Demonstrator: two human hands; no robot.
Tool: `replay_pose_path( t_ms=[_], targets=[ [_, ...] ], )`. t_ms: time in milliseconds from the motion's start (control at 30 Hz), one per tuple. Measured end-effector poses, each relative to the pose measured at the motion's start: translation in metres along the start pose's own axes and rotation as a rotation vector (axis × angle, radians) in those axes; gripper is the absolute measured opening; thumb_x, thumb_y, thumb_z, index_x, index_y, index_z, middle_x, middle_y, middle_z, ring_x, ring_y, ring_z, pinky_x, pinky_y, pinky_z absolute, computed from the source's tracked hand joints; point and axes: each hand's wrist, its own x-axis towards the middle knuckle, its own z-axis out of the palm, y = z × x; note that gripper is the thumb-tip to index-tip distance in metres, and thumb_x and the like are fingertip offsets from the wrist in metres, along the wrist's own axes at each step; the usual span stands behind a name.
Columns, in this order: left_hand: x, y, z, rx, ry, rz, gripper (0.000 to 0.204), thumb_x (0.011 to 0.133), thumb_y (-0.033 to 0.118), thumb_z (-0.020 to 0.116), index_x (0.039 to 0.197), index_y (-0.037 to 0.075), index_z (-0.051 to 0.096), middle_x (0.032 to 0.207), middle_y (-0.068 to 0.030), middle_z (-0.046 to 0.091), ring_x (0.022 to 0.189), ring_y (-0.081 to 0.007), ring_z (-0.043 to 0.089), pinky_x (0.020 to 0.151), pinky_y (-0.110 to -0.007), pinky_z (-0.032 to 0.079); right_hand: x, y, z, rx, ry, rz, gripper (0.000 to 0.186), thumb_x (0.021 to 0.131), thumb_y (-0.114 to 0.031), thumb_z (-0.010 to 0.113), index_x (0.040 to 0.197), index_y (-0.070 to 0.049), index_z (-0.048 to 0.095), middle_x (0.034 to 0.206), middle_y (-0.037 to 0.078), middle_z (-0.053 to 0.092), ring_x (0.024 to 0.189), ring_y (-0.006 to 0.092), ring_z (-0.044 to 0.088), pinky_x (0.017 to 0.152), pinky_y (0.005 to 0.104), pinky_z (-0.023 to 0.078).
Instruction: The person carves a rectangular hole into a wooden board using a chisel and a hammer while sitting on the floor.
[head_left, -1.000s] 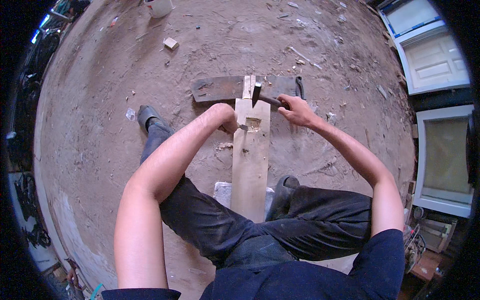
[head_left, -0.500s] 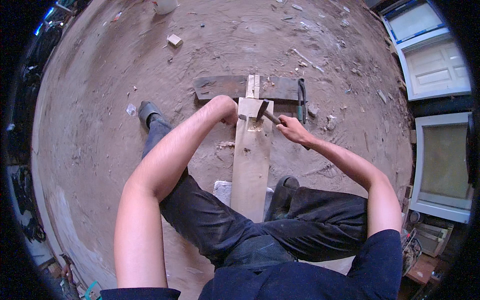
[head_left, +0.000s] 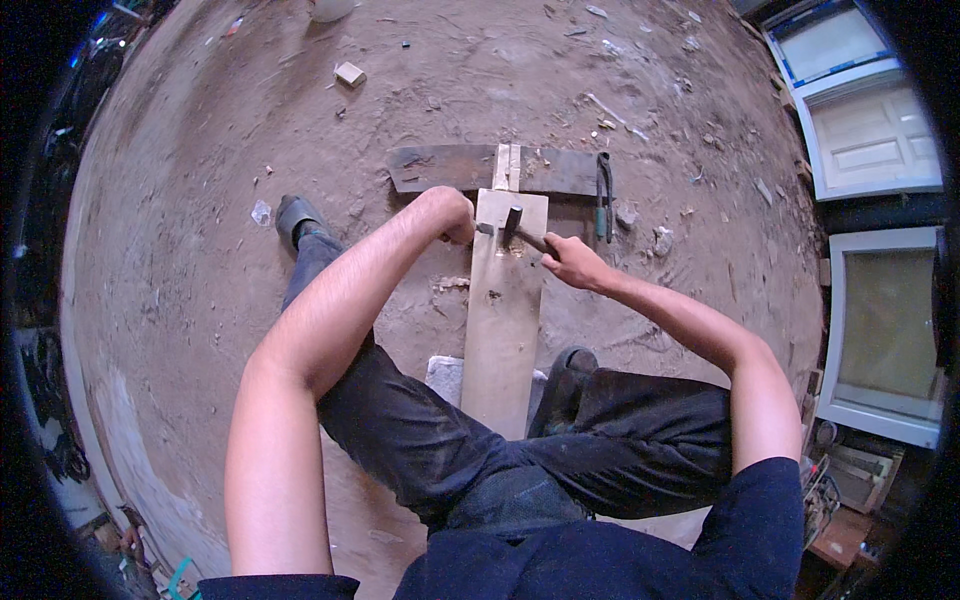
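My right hand is closed round the handle of a hammer. The hammer's dark head is over the far part of a pale wooden board, beside a rough notch with splintered edges. At the board's left edge my left hand is closed on what looks like a chisel; only its short dark end shows past the fingers. My left forearm and wrist hide most of that grip. The board runs away from me between my legs.
A dark plank lies crosswise beyond the board, with a small pale wood strip on it. Pincers with green on the handle rest at its right end. Chips and a small block lie on the dirt floor. White-framed panels stand at right.
The hammer and my right hand have moved slightly left, bringing the head closer to my left hand. My left hand stays at the board's edge.
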Motion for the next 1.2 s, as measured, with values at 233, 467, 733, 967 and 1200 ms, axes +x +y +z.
replay_pose_path(
  t_ms=[233, 467, 733, 967, 1200],
  targets=[
    [0.0, -0.002, -0.001, -0.05, -0.049, -0.034, 0.039, 0.086, 0.033, 0.056, 0.105, 0.003, 0.069, 0.097, -0.0143, 0.071, 0.088, -0.0281, 0.068, 0.078, -0.04, 0.053, 0.006, -0.01, -0.001, 0.011, -0.011, 0.01, 0.035, 0.088, -0.03, 0.06, 0.103, 0.001, 0.054, 0.089, 0.028, 0.063, 0.088, 0.0466, 0.061, 0.075, 0.0518, 0.049],
    [0.007, -0.009, 0.006, -0.029, -0.023, -0.038, 0.038, 0.089, 0.033, 0.053, 0.105, 0.002, 0.069, 0.097, -0.0146, 0.071, 0.087, -0.0288, 0.068, 0.078, -0.041, 0.053, 0.013, -0.001, -0.004, -0.069, 0.053, -0.086, 0.03, 0.087, -0.024, 0.058, 0.099, 0.003, 0.054, 0.077, 0.028, 0.06, 0.075, 0.0458, 0.06, 0.068, 0.0485, 0.047],
    [0.006, -0.004, 0.004, 0.017, -0.029, -0.017, 0.038, 0.089, 0.034, 0.052, 0.104, 0.002, 0.069, 0.097, -0.0146, 0.071, 0.088, -0.0291, 0.068, 0.077, -0.041, 0.053, 0.015, 0.003, -0.009, -0.049, -0.057, -0.15, 0.028, 0.091, -0.023, 0.056, 0.105, 0.001, 0.053, 0.084, 0.032, 0.06, 0.085, 0.0479, 0.06, 0.071, 0.0522, 0.046],
    [0.005, -0.005, 0.007, -0.012, -0.004, -0.017, 0.038, 0.089, 0.033, 0.053, 0.103, 0.002, 0.069, 0.098, -0.0147, 0.071, 0.086, -0.0295, 0.068, 0.077, -0.042, 0.053, 0.01, 0.006, -0.004, -0.125, -0.045, -0.152, 0.026, 0.09, -0.022, 0.057, 0.098, 0.002, 0.051, 0.072, 0.027, 0.057, 0.074, 0.0455, 0.06, 0.064, 0.0509, 0.043],
    [-0.005, -0.003, 0.002, -0.061, -0.017, -0.016, 0.034, 0.088, 0.028, 0.053, 0.099, 0.001, 0.069, 0.092, -0.0134, 0.071, 0.079, -0.0262, 0.068, 0.071, -0.04, 0.054, 0.0, 0.0, 0.001, -0.037, 0.006, -0.105, 0.03, 0.09, -0.023, 0.057, 0.107, 0.001, 0.052, 0.078, 0.029, 0.061, 0.081, 0.0469, 0.06, 0.071, 0.0524, 0.046]
  ],
)
